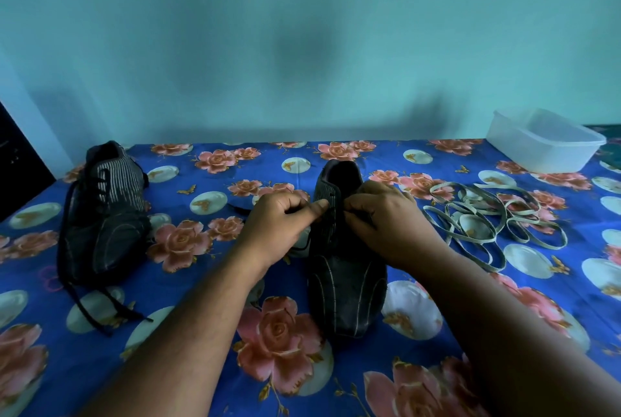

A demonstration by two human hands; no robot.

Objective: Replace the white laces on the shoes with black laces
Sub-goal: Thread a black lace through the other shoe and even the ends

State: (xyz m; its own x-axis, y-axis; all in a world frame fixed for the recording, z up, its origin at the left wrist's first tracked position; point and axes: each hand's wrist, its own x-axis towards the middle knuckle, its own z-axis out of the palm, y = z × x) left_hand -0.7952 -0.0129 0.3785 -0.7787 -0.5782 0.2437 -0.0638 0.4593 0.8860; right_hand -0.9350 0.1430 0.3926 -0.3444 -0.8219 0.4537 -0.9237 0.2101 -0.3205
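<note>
A dark striped shoe lies in the middle of the table, toe toward me. My left hand pinches a black lace at the shoe's left eyelets. My right hand pinches the black lace on the shoe's right side. A second dark shoe lies at the left, threaded with a black lace whose loose ends trail toward me. The removed white laces lie in a loose tangle to the right of my right hand.
A translucent plastic box stands at the back right corner. A blue floral cloth covers the table, which ends at a teal wall. A dark object stands at the far left edge.
</note>
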